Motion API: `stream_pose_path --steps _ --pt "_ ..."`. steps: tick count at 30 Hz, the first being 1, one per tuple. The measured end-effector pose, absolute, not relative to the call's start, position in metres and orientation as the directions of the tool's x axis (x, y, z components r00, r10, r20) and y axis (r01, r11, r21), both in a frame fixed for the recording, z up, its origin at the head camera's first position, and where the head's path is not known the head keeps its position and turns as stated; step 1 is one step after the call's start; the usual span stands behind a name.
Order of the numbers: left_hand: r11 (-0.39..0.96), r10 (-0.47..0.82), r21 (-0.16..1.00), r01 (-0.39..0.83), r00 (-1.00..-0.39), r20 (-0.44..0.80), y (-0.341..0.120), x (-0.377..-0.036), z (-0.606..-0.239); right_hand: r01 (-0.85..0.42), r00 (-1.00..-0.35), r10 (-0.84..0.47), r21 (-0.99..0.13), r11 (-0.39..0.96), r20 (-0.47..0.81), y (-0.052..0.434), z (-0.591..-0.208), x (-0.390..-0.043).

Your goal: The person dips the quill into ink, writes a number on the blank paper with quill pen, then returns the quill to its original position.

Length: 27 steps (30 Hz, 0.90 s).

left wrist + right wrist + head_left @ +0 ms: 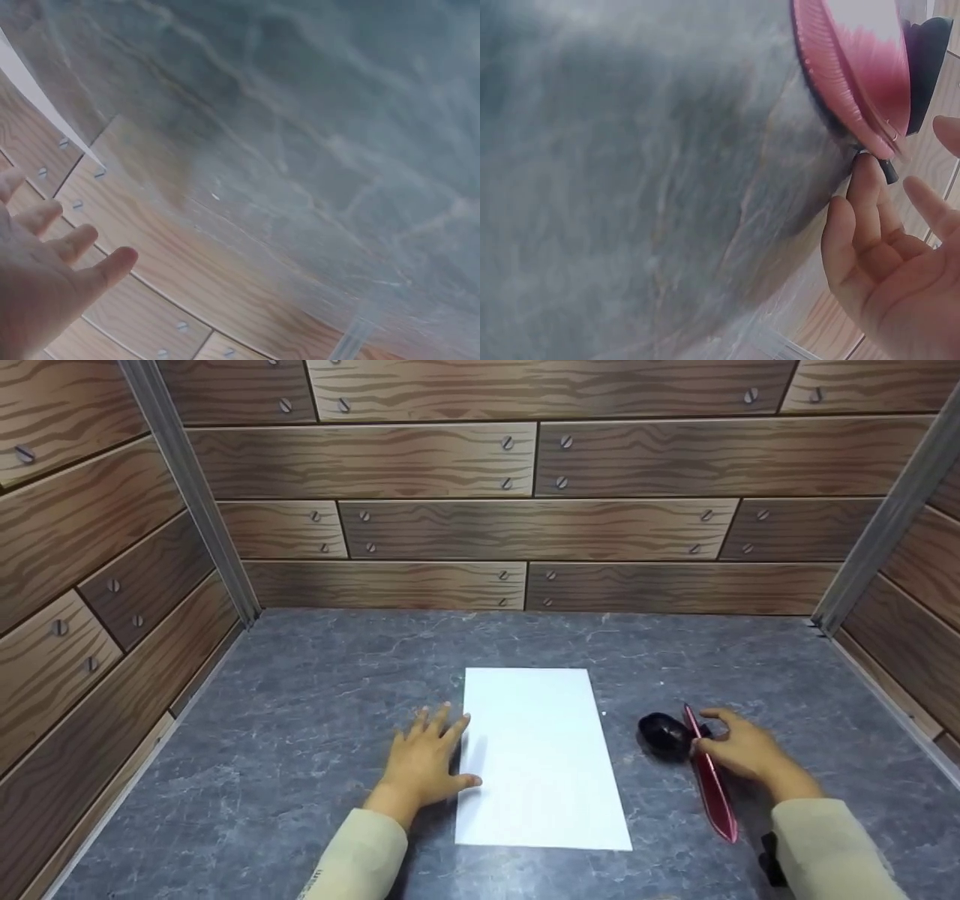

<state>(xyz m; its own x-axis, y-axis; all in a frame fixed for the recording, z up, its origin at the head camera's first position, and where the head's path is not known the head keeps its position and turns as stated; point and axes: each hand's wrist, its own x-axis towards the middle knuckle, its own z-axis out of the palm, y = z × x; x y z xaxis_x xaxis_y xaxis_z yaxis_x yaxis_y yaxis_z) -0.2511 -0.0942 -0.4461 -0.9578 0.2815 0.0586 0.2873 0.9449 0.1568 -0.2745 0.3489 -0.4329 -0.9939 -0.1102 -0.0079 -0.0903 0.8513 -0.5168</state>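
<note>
In the head view my left hand [421, 761] lies with fingers spread at the left edge of a white sheet of paper [540, 757], its thumb reaching over the sheet. The left wrist view shows those fingers [112, 270] extended and holding nothing. On the right, my right hand [744, 748] is at a long, slim, shiny pink-red item [716, 802] with pointed ends. Its thumb and forefinger are apart. Right at the ridged pink item [855, 67] are the fingertips [866, 169] in the right wrist view. A glossy black rounded object [665, 736] sits just left of it.
Everything lies on a grey marbled tabletop [315, 720]. Wood-plank-patterned walls [435, 529] enclose it at the back and both sides, with grey metal posts [202, 502] in the corners. A small black piece [771, 859] sits beside the right sleeve.
</note>
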Motion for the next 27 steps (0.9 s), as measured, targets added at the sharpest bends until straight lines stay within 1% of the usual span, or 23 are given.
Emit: stream_pose_path --steps 15,27 --pt "0.908 0.370 0.236 0.347 -0.927 -0.057 -0.0929 -0.2479 -0.4485 -0.044 -0.996 -0.080 -0.568 0.822 -0.039 0.3461 -0.4356 -0.2752" --pt "0.921 0.359 0.202 0.332 -0.927 -0.113 -0.0902 -0.2476 -0.4490 -0.081 -0.996 -0.090 -0.570 0.818 0.013 0.3460 -0.4404 -0.2766"
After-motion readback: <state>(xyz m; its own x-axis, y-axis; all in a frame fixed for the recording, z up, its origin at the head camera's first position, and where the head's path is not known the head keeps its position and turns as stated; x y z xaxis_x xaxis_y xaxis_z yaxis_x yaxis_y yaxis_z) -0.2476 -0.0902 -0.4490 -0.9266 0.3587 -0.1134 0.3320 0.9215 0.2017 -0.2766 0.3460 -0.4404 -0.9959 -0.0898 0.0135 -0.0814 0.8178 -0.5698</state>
